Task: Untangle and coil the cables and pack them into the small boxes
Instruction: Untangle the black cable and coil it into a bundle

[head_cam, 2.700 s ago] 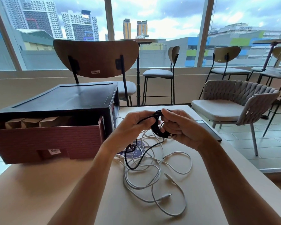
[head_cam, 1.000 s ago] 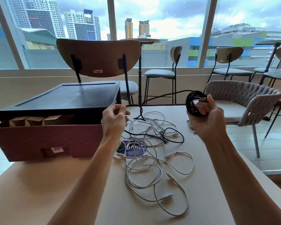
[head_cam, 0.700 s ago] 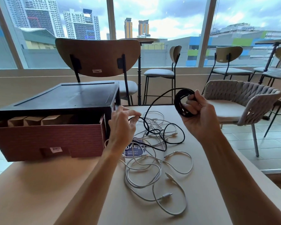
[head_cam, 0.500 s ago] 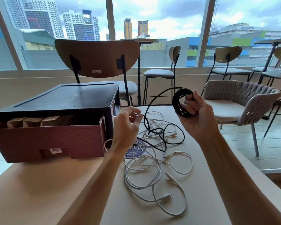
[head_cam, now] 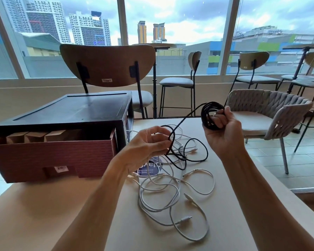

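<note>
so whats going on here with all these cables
A person is coiling a black cable: the right hand grips the wound-up coil, raised above the table, while the left hand holds the loose run leading to it. The rest of that cable lies looped on the table among the white cables, which are loose and not yet coiled. The small brown boxes sit in the red carton at left.

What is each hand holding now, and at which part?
Both hold the black cable: the right hand grips its coiled part, the left hand holds the loose length.
</note>
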`<state>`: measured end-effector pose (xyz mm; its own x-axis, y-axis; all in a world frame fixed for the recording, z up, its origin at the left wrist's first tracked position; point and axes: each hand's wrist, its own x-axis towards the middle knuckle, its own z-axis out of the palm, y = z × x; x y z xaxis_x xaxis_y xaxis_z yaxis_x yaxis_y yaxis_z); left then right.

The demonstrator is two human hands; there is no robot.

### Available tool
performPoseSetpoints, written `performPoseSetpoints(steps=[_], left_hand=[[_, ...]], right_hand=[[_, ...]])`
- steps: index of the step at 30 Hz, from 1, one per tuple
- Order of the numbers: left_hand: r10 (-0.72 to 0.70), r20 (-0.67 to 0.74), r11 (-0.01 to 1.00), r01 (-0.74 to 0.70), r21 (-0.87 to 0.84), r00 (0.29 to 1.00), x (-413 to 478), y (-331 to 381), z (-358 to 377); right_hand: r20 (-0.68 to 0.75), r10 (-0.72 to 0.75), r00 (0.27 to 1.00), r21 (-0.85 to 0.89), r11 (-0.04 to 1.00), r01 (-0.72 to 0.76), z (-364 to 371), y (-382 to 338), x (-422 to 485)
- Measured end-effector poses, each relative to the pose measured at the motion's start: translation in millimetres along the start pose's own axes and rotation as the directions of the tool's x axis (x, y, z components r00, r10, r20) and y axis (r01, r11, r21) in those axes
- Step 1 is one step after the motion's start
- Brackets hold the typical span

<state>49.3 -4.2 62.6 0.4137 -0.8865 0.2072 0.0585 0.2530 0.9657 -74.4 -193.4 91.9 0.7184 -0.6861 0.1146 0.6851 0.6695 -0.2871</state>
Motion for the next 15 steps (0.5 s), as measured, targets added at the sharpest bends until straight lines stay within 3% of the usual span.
performPoseSetpoints(steps=[4, 7, 11, 13, 15], left_hand=[[0.146, -0.046, 0.988, -0.148, -0.040, 0.988, 0.4, 6.7, 3.2], [0.265, -0.175, 0.962, -0.273, -0.021, 0.948, 3.3, 10.8, 8.8], [0.340, -0.348, 0.927, -0.373, -0.032, 0.874, 6.6, 12.0, 17.8], [0.325, -0.390, 0.911, -0.396, -0.117, 0.862, 7.7, 12.1, 21.1], [0.350, -0.397, 0.915, -0.401, -0.049, 0.848, 9.6, 11.2, 23.7]], right_hand=[[0.008, -0.081, 0.997, -0.203, 0.976, 0.080, 7.1, 5.6, -7.3], [0.139, -0.117, 0.983, -0.443, 0.881, 0.167, 14.5, 11.3, -15.1], [0.311, 0.010, 0.951, -0.748, 0.619, 0.238, 14.6, 26.2, -18.8], [0.344, 0.007, 0.939, -0.832, 0.466, 0.302, 14.1, 35.6, -23.3], [0.358, 0.005, 0.934, -0.861, 0.389, 0.328, 15.5, 43.2, -28.2]])
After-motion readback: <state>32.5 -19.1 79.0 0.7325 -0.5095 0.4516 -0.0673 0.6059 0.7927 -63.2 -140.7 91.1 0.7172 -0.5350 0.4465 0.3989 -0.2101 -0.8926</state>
